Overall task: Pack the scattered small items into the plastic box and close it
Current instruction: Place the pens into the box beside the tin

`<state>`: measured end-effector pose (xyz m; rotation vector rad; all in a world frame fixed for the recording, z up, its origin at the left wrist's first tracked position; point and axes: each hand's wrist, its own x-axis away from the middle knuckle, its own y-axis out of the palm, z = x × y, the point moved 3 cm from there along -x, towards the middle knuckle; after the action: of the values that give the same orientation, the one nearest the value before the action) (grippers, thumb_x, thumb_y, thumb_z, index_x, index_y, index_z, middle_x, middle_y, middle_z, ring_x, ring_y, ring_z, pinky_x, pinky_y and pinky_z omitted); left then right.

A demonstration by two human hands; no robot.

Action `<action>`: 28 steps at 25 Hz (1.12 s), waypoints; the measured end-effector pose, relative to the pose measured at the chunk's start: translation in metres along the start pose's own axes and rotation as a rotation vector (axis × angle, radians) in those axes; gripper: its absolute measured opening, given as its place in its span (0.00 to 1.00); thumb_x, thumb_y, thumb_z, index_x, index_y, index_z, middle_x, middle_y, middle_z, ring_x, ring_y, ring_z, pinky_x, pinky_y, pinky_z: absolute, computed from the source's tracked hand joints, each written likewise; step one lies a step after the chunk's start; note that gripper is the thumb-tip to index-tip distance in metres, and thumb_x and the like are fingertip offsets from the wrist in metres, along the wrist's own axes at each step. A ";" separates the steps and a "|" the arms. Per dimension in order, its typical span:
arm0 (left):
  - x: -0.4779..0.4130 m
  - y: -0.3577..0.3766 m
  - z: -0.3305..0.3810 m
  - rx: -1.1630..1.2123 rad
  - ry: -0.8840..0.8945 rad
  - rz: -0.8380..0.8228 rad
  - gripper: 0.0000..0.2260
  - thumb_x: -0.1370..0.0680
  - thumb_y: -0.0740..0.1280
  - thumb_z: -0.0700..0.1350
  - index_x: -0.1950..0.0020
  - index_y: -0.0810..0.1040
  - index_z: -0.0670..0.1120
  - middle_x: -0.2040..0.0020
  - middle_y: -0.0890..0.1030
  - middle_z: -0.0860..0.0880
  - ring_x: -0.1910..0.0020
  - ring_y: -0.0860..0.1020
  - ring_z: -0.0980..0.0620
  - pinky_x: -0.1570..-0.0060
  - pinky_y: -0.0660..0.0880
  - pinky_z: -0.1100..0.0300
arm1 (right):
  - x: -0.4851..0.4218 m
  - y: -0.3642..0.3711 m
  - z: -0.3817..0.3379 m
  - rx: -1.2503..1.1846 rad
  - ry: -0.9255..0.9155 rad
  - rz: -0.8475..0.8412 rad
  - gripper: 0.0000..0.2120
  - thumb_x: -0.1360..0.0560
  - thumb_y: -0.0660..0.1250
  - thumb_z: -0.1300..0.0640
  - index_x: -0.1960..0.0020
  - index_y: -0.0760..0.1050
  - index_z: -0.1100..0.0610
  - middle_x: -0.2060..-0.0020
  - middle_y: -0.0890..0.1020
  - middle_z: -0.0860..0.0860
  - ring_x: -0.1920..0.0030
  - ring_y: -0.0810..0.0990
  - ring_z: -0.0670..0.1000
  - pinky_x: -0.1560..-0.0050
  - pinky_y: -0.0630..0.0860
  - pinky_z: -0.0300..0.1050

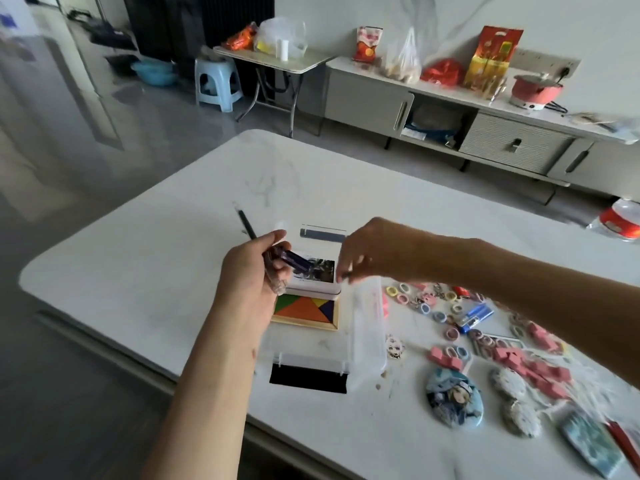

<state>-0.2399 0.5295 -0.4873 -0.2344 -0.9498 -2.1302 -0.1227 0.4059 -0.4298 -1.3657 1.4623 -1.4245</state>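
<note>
A clear plastic box (367,327) sits on the white marble bench (138,265), near its front edge. Inside it, a multicoloured tangram in a wooden frame (304,311) lies flat, and a white rectangular case (311,289) rests on its far end. To the right of the box lie scattered small fabric hair rings (426,308) and pink blocks (540,372). A round picture badge (453,398) lies nearest the front.
</note>
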 end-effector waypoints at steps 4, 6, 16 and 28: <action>0.000 0.003 -0.004 -0.112 0.012 0.010 0.06 0.21 0.63 0.38 0.54 0.79 0.41 0.67 0.76 0.48 0.77 0.66 0.56 0.72 0.57 0.61 | -0.017 0.042 0.002 0.264 0.105 -0.334 0.06 0.24 0.64 0.63 0.53 0.79 0.59 0.58 0.81 0.52 0.57 0.82 0.55 0.54 0.80 0.50; 0.001 0.005 -0.006 -0.132 0.026 0.022 0.06 0.22 0.63 0.38 0.55 0.80 0.41 0.67 0.75 0.47 0.78 0.67 0.55 0.70 0.56 0.60 | -0.023 0.052 -0.005 0.417 0.080 -0.312 0.11 0.25 0.61 0.68 0.65 0.69 0.60 0.65 0.74 0.52 0.66 0.76 0.53 0.65 0.76 0.44; 0.000 0.004 -0.008 -0.234 0.074 0.018 0.08 0.23 0.67 0.38 0.63 0.79 0.41 0.65 0.72 0.45 0.78 0.67 0.54 0.68 0.56 0.60 | -0.009 0.071 -0.026 0.524 0.146 -0.461 0.07 0.23 0.61 0.62 0.47 0.75 0.58 0.56 0.74 0.52 0.59 0.77 0.51 0.60 0.73 0.42; 0.000 0.009 -0.015 -0.347 0.077 -0.013 0.07 0.23 0.64 0.38 0.58 0.80 0.40 0.64 0.75 0.44 0.76 0.67 0.54 0.69 0.58 0.60 | 0.004 0.061 -0.025 0.513 0.215 -0.493 0.12 0.21 0.60 0.51 0.59 0.71 0.57 0.54 0.78 0.51 0.52 0.78 0.52 0.43 0.75 0.48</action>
<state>-0.2314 0.5153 -0.4923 -0.3160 -0.5339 -2.2901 -0.1603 0.3997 -0.4833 -1.3077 0.8013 -2.1343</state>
